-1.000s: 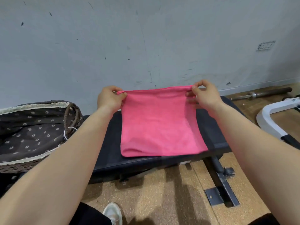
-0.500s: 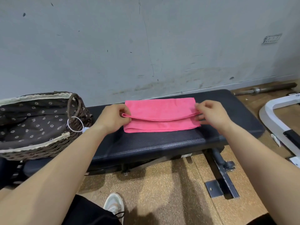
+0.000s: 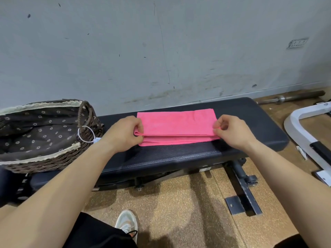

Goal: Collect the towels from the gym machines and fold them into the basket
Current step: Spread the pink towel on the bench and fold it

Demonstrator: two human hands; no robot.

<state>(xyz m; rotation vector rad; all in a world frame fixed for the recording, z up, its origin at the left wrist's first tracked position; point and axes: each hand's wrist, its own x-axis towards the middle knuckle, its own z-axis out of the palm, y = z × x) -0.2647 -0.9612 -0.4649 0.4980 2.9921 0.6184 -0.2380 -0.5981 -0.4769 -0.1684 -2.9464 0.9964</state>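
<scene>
Left hand point(image 3: 125, 134) and right hand point(image 3: 232, 131) each pinch an end of the folded pink towel point(image 3: 176, 124) lying on the bench point(image 3: 179, 154), basket point(image 3: 44, 136) to its left.

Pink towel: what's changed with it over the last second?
The pink towel, held up by its top edge a second ago, has been folded over toward the person and now lies on the bench. The left hand and right hand still pinch the upper layer's corners, now lowered; nothing was released. The basket stayed put.
</scene>
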